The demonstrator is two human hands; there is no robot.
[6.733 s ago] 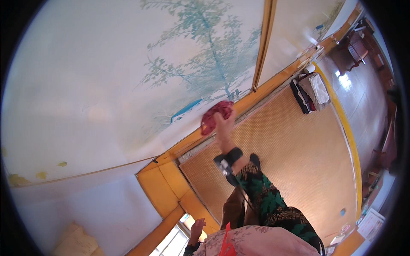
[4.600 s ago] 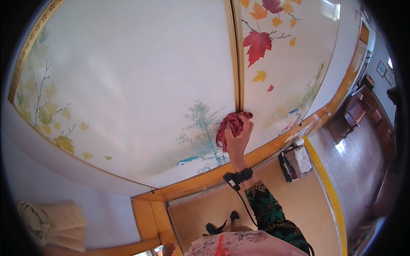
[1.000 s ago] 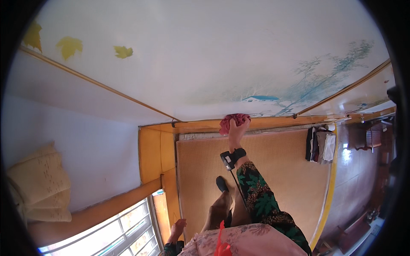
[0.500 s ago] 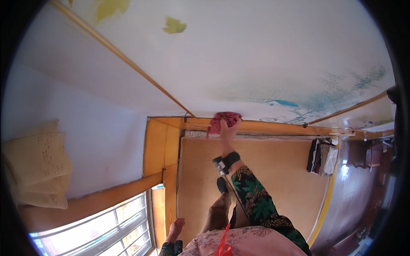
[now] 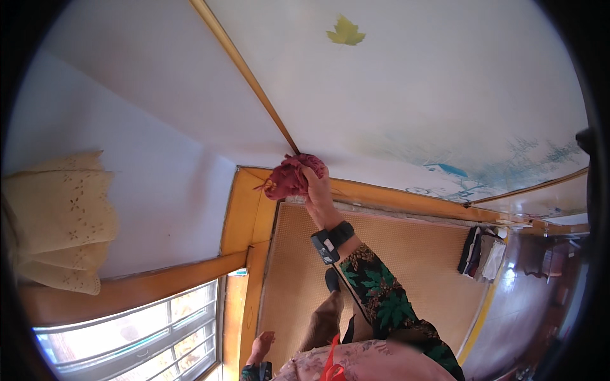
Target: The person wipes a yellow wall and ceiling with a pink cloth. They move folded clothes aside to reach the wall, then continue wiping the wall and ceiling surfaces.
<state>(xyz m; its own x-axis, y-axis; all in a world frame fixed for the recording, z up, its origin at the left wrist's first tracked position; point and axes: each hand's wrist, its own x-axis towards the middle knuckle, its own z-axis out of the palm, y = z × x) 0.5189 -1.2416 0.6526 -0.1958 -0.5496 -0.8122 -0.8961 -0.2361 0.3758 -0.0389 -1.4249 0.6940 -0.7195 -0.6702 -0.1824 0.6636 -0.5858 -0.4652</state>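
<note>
My right hand [image 5: 319, 193] grips a bunched dark red cloth [image 5: 289, 178]. The cloth presses against the foot of the white wall panel, where a gold trim strip [image 5: 251, 77] meets the orange wooden ledge [image 5: 381, 191]. Part of the cloth hangs over the ledge's corner. A black band with a small device [image 5: 330, 243] circles my right wrist, below it a dark sleeve with green leaves. Low on the left, my left hand [image 5: 262, 345] hangs beside the wooden window frame, its fingers apart and holding nothing.
A tan woven mat [image 5: 394, 267] covers the raised surface beneath me, and my foot [image 5: 332, 279] rests on it. Folded clothes [image 5: 481, 251] lie at its right edge. At left are a yellow curtain [image 5: 60, 216] and a barred window [image 5: 140, 330]. The wall bears a leaf picture [image 5: 346, 30].
My right hand has slid the red cloth leftward along the ledge to the gold strip near the corner. The view has shifted too. My left hand stays low beside the window frame.
</note>
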